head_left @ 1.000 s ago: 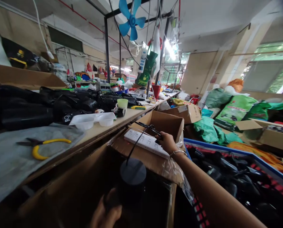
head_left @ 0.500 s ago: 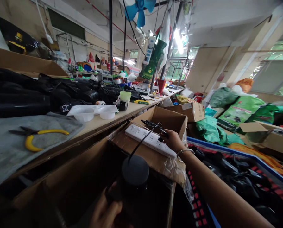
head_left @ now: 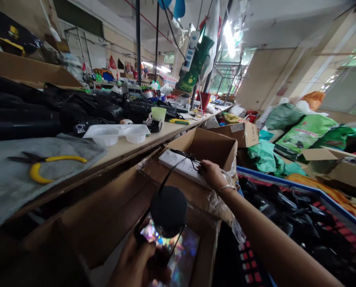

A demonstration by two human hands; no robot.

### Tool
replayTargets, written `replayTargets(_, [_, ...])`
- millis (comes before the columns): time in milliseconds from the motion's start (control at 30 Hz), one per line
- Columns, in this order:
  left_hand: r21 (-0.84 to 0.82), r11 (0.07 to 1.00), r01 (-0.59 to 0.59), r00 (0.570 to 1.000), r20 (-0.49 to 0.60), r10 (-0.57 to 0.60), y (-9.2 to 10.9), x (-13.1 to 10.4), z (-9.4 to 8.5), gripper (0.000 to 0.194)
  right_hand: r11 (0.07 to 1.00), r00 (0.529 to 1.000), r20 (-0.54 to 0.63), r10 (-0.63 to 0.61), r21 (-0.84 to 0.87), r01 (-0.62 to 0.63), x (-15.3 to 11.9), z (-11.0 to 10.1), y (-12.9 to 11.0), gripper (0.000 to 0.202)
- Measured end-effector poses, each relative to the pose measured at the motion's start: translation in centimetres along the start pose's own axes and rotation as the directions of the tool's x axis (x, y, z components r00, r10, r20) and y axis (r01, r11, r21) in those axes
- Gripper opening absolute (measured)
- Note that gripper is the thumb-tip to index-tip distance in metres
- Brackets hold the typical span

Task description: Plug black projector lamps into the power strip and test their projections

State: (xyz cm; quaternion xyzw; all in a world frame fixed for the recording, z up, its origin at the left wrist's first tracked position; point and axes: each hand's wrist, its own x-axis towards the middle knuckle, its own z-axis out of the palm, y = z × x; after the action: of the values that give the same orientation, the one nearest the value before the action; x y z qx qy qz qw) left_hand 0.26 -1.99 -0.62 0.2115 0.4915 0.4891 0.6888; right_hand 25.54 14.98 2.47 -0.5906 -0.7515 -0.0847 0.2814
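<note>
My left hand (head_left: 139, 259) wraps round a dark device with a round black top (head_left: 169, 211), held over an open cardboard box (head_left: 106, 215). Bright coloured light shows on a surface below the device. A black cord runs from the device up to my right hand (head_left: 212, 174), whose fingers are closed on the bundled cord (head_left: 186, 156) at the white power strip (head_left: 173, 160). The strip lies on a cardboard flap. Whether a plug sits in a socket under my right fingers is hidden.
Yellow-handled pliers (head_left: 42, 169) lie on a grey sheet at the left. White plastic trays (head_left: 103, 134) and a pale green cup (head_left: 158, 114) stand on the bench (head_left: 166, 133). A blue-rimmed crate (head_left: 285, 183) of black items is at the right.
My right hand has moved slightly left, and the cord bundle now lies lower against the strip. Coloured light has appeared below the device. The view has shifted slightly.
</note>
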Motion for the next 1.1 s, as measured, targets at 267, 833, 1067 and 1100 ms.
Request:
replayTargets(267, [-0.074, 0.994, -0.085, 0.994, 0.056, 0.09, 1.1, -0.3, 0.4, 0.046, 0.992, 0.993, -0.017, 0.113, 0.066, -0.112, 0.0, 0.5, -0.5, 0.011])
replayTargets(833, [0.022, 0.994, -0.104, 0.995, 0.005, 0.104, 1.1, 0.0, 0.4, 0.004, 0.98, 0.974, -0.113, 0.198, 0.055, -0.193, -0.4, 1.3, -0.7, 0.01])
replayTargets(1067, [0.033, 0.988, -0.151, 0.988, -0.006, 0.151, 1.0, 0.1, -0.1, 0.005, 0.978, 0.972, -0.123, 0.201, 0.072, -0.193, -0.4, 1.2, -0.7, 0.011])
replayTargets(1100, [0.032, 0.988, -0.149, 0.989, -0.002, 0.149, 1.0, 0.1, -0.1, 0.005, 0.979, 0.972, -0.124, 0.198, 0.078, -0.189, -0.4, 1.2, -0.7, 0.011])
